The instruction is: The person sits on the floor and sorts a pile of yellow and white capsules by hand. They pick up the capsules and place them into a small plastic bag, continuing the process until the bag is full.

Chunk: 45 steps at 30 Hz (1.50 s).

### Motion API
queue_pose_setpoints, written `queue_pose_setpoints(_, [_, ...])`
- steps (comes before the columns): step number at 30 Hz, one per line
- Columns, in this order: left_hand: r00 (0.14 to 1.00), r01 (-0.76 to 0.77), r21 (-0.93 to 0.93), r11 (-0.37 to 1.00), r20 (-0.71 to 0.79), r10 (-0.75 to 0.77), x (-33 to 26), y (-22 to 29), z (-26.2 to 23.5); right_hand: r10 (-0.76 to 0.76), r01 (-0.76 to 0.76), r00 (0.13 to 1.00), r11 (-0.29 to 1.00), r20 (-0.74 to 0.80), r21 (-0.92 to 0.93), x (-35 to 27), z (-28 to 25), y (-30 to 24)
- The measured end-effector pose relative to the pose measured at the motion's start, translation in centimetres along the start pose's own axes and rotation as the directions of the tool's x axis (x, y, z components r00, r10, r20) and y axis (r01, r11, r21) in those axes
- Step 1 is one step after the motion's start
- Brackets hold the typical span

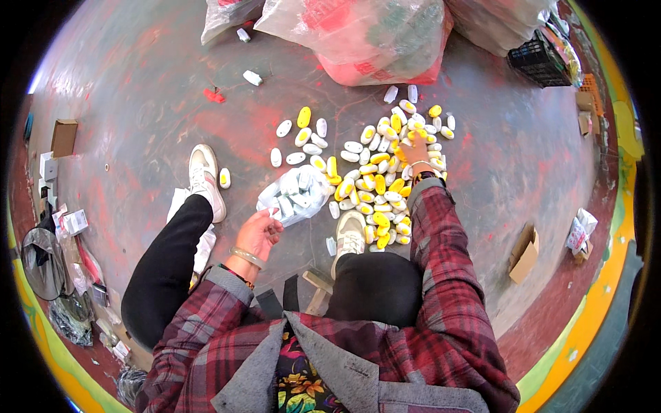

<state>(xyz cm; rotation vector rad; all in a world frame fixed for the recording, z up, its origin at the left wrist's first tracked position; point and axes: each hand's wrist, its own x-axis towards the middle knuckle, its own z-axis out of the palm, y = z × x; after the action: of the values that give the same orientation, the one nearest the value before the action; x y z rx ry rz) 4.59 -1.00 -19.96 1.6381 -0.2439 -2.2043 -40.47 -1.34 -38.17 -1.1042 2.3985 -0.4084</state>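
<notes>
A pile of small white and yellow oval plastic pieces (pixel 381 172) lies on the concrete floor in front of me. My right hand (pixel 417 150) reaches into the far part of the pile, fingers down among the pieces; whether it grips one is hidden. My left hand (pixel 260 233) pinches the edge of a clear plastic bag (pixel 295 195) that holds several white pieces. The bag rests on the floor between my feet.
My white shoes (pixel 204 179) (pixel 351 233) stand on either side of the bag. Large filled plastic sacks (pixel 365 34) sit at the back, a black crate (pixel 537 62) at the far right. Cardboard boxes (pixel 523 253) and clutter (pixel 69 275) line the sides.
</notes>
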Motion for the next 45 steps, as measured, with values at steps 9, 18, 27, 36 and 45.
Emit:
queue_pose_setpoints(9, [1.000, 0.002, -0.011, 1.000, 0.001, -0.002, 0.0, -0.1, 0.1, -0.053, 0.085, 0.975, 0.986, 0.216, -0.144, -3.4, 3.8, -7.5])
queue_pose_setpoints(18, [1.000, 0.006, -0.008, 1.000, -0.020, -0.006, 0.0, -0.1, 0.0, -0.253, 0.294, 0.877, 0.955, 0.409, -0.040, -10.9, 4.9, -15.7])
queue_pose_setpoints(27, [1.000, 0.001, -0.002, 1.000, -0.019, -0.001, -0.2, 0.1, 0.2, -0.011, 0.009, 0.991, 1.000, -0.131, -0.019, -6.4, 0.3, -6.6])
queue_pose_setpoints(36, [1.000, 0.010, 0.002, 1.000, -0.017, -0.010, 0.1, 0.0, 0.5, 0.190, -0.156, 0.979, 0.935, 0.078, -0.319, -2.6, -2.1, 3.8])
queue_pose_setpoints(45, [1.000, 0.009, 0.033, 0.999, -0.020, -0.008, 0.1, 0.2, 1.1, 0.273, -0.191, 0.950, 0.893, 0.152, -0.407, -2.7, -0.5, 2.7])
